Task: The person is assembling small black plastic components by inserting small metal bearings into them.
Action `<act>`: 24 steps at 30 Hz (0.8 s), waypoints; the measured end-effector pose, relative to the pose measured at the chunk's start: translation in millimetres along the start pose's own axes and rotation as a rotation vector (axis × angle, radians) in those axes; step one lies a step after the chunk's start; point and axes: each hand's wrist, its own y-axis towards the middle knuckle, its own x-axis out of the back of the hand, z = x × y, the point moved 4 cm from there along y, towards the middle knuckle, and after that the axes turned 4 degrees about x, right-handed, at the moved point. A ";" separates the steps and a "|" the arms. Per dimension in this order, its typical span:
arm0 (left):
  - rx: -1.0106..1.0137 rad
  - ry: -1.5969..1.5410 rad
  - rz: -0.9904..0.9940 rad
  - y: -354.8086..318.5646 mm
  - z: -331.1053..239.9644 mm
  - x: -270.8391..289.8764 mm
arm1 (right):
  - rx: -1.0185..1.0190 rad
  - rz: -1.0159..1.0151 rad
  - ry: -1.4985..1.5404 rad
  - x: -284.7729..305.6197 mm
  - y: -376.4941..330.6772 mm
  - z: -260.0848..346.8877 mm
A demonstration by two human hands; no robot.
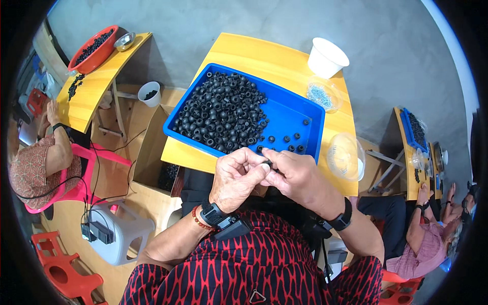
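Yellow wooden table (284,56) at frame centre carries a blue tray (284,109) of black rubber rings (221,112). Below it, left hand (236,178) and right hand (297,175) meet, fingers clamped together on one small black ring (267,163).

I see black rubber rings (221,112) heaped in a blue tray (290,109) on a yellow wooden table (264,56), a white cup (327,57), a red bowl (94,51), and my red-and-black patterned sleeves (254,264).
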 end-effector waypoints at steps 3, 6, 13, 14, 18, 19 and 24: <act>-0.002 -0.003 -0.004 -0.6 -0.1 -0.3 | -0.018 -0.007 0.080 -0.8 0.5 -0.8; -0.024 0.009 -0.003 -1.0 -1.0 -0.2 | -0.028 0.019 0.102 1.3 2.1 -1.6; 0.005 -0.014 -0.030 -1.0 1.4 2.0 | -0.003 0.038 0.042 -7.0 1.6 -4.3; 0.007 -0.015 -0.033 -1.2 1.5 2.1 | -0.003 0.040 0.044 -8.0 1.6 -3.0; -0.024 0.062 -0.083 -0.1 1.7 3.6 | -0.030 0.094 -0.086 -13.0 1.1 3.0; -0.030 0.110 -0.103 -0.4 1.9 4.0 | -0.043 0.106 -0.107 -14.0 0.9 4.7; -0.034 0.110 -0.094 0.6 -2.1 1.8 | -0.090 0.055 -0.070 -19.5 -0.1 1.0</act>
